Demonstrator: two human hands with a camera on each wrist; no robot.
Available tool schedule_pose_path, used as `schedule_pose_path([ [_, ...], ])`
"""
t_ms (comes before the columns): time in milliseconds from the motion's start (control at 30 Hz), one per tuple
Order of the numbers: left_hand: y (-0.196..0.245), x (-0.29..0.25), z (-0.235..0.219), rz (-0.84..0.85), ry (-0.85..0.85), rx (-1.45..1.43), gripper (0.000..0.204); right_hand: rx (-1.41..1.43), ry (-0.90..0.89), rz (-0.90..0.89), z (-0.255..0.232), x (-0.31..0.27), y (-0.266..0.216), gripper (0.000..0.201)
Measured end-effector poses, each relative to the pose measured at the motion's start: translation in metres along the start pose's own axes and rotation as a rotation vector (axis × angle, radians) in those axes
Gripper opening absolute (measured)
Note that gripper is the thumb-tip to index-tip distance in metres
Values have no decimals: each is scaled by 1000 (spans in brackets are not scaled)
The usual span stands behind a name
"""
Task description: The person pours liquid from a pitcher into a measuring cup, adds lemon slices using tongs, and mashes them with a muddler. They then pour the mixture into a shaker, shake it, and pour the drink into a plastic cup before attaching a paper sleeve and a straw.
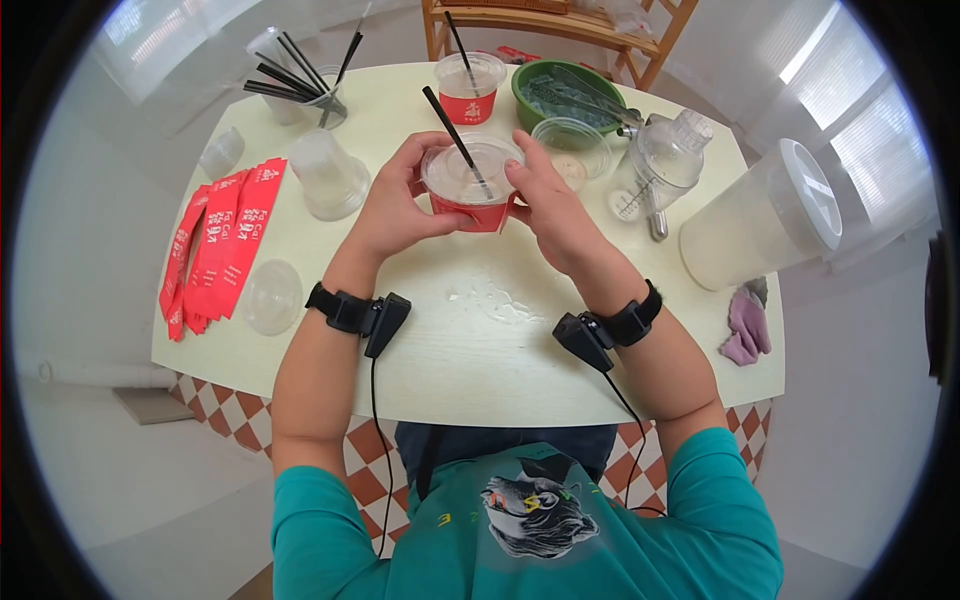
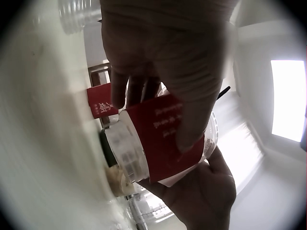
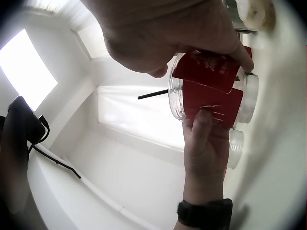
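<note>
In the head view, a clear plastic cup (image 1: 437, 182) with a domed lid and a black straw (image 1: 450, 128) is held above the table. A red paper sleeve (image 1: 480, 214) wraps it. My left hand (image 1: 400, 200) grips the cup from the left, its thumb pressing the sleeve. My right hand (image 1: 556, 208) holds the other side, with a fingertip near the lid's edge. Seen from the right wrist, two ends of the red sleeve (image 3: 211, 98) overlap on the cup. The cup's clear base (image 2: 127, 148) shows below the sleeve in the left wrist view.
Behind stand another red-sleeved cup (image 1: 467, 106) and a green basin (image 1: 535, 108). On the left lie red sleeves (image 1: 215, 245), a round lid (image 1: 273, 297), stacked cups (image 1: 328, 180) and straws (image 1: 285, 85). A shaker (image 1: 665, 160), pitcher (image 1: 740, 230) and cloth (image 1: 746, 328) are on the right.
</note>
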State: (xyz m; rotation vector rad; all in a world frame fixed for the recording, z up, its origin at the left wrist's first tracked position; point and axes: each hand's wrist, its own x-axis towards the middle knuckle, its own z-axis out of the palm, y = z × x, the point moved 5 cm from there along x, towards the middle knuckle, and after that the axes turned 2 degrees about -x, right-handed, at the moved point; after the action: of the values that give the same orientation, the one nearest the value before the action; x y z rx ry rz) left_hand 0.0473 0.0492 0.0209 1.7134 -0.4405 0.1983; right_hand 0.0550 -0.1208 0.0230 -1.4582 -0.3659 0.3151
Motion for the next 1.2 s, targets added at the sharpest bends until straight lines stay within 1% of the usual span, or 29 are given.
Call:
schedule_pose_path([
  [133,-5,0,-4,11,-8,22,74,-69,-27,14,5,-2,0,78],
  [200,-8,-1,-6,-74,-39,110,70,-226,-83,42,5,-2,4,83],
  [300,-10,0,-10,-90,-28,163,68,-289,-110,8,8,3,16,85],
  [333,-10,0,-12,-89,-28,164,68,-288,-109,7,8,4,19,85],
  [400,-8,2,-20,-59,16,308,65,-296,-66,-15,9,4,21,85],
  [433,-8,2,-20,-59,17,309,65,-296,-67,-16,10,4,21,85],
  [500,-1,2,-26,-88,163,447,62,-301,-52,0,13,2,19,87],
  [533,-4,2,-26,-87,165,448,62,-301,-54,-2,14,0,17,87],
  [600,-10,3,-33,-65,321,561,62,-387,-137,-17,19,-3,11,89],
  [633,-14,4,-33,-63,319,564,62,-385,-135,-20,19,-3,15,89],
  [700,-12,6,-33,-55,396,674,65,-513,-95,-59,18,-1,20,84],
  [733,-13,7,-32,-54,394,677,65,-510,-94,-60,16,-1,22,84],
  [800,-13,8,-31,-84,448,763,69,-562,-148,-58,17,-2,20,74],
  [833,-14,9,-31,-84,447,765,69,-560,-147,-58,17,-3,19,74],
  [900,-14,13,-33,-84,475,815,73,-549,-172,-13,20,-8,15,63],
  [933,-15,16,-33,-81,472,817,73,-546,-169,-14,20,-10,14,63],
  [1000,-16,20,-37,-185,513,817,74,-593,-146,-102,21,-12,8,57],
  [1133,-27,30,-40,-178,544,855,76,-616,-136,-167,22,-15,0,53],
  [1200,-35,36,-44,-127,597,899,78,-648,-126,-209,22,-17,-4,49],
])
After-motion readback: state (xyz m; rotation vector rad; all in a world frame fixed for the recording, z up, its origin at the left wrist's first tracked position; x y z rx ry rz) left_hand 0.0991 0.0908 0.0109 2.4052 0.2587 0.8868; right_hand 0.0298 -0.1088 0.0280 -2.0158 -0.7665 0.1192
